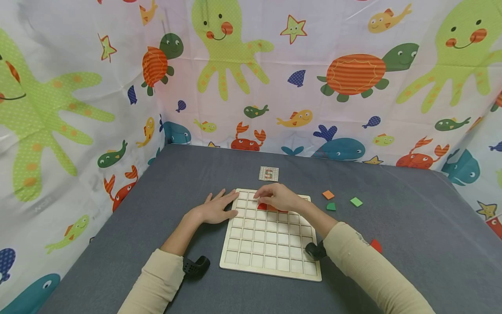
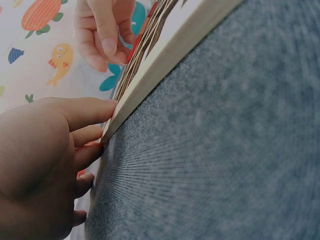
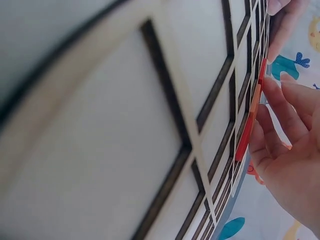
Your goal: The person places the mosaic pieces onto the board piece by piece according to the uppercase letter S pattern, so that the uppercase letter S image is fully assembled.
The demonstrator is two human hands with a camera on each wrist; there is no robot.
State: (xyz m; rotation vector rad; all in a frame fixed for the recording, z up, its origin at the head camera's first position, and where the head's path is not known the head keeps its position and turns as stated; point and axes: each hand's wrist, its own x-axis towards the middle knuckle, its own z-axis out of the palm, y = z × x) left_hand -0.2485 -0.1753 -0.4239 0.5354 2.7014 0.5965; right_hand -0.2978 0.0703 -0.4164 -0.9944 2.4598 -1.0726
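Note:
A pale wooden grid board (image 1: 259,248) lies on the grey cloth. My left hand (image 1: 215,209) rests at its upper left edge with fingers spread; in the left wrist view the left hand's fingertips (image 2: 111,106) touch the board's rim (image 2: 145,82). Over the upper rows hovers my right hand (image 1: 279,197), its fingers loosely bent. Below it a red piece (image 1: 262,206), an orange piece (image 3: 255,102) and another red piece (image 3: 244,137) sit in a row on the board. The right fingertips (image 3: 269,82) are close against these pieces; nothing shows pinched between them.
Behind the board lies a small patterned card (image 1: 268,173). To the right are an orange piece (image 1: 328,195), a dark green piece (image 1: 331,206), a light green piece (image 1: 356,202) and a red piece (image 1: 376,245) partly behind the right sleeve. A sea-animal curtain (image 1: 251,39) surrounds the cloth.

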